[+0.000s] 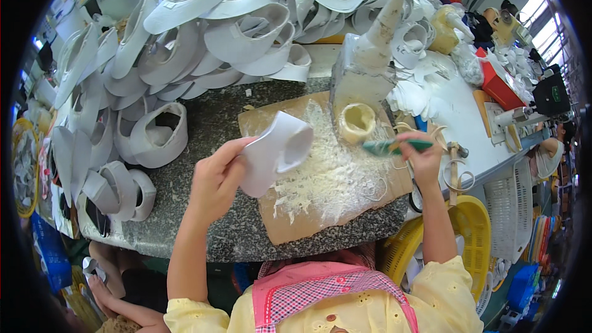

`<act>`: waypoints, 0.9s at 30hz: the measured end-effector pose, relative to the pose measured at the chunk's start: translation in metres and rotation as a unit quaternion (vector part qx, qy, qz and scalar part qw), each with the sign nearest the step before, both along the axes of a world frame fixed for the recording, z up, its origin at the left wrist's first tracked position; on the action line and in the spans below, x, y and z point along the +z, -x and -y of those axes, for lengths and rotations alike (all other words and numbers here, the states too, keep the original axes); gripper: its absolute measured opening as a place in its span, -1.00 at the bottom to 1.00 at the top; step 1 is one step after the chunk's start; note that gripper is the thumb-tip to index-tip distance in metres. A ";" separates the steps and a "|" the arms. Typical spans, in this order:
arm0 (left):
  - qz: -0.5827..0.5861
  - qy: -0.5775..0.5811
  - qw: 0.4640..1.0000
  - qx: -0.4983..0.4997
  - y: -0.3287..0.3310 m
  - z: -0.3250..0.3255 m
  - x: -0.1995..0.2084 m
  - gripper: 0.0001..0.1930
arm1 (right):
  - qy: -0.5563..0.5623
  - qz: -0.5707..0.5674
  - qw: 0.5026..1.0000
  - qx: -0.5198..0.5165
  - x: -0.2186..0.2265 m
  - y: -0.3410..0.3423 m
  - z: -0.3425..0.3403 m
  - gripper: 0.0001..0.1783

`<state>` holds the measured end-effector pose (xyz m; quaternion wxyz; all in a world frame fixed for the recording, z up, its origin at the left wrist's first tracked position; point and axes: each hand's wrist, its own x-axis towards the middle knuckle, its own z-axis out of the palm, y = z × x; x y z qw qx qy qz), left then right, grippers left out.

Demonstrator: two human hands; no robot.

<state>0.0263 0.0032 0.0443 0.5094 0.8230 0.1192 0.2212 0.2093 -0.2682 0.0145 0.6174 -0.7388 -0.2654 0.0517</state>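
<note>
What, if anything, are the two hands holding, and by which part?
The left hand holds a white curved piece by its left edge; the right hand a blurred green tool near its right end.

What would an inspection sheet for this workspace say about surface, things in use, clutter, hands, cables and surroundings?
Surface: dark speckled stone table; cardboard sheet on it, streaked with cream-coloured residue.
Things in use: curved white piece, held above the cardboard's left part; green tool, working end blurred; cream-coated cup in front of a pale stand.
Clutter: heaped white pieces along the left and back; red box farther right.
Left hand: grips the curved white piece at its left edge.
Right hand: grips the green tool, right of the cup.
Cables: nothing seen.
Surroundings: yellow basket at lower right; another person partly visible, lower left.
</note>
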 end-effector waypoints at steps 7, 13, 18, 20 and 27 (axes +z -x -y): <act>-0.104 -0.108 0.986 -0.077 -0.044 -0.006 0.020 -0.74 | -0.005 0.279 0.943 0.183 -0.006 0.036 -0.080 -0.77; -0.145 -0.145 0.976 -0.076 -0.063 -0.007 0.017 -0.75 | 0.102 0.401 0.900 0.132 -0.031 0.031 -0.100 -0.77; -0.113 -0.162 0.976 -0.088 -0.052 -0.003 0.009 -0.75 | 0.025 0.171 0.963 0.206 -0.036 0.041 -0.093 -0.86; -0.097 -0.169 0.976 -0.095 -0.047 -0.001 0.010 -0.75 | -0.072 -0.163 0.972 0.153 -0.037 0.037 -0.085 -0.91; 0.068 -0.441 0.895 -0.020 -0.014 0.030 0.043 -0.83 | -0.220 -0.201 0.952 0.073 -0.019 0.015 -0.029 -0.89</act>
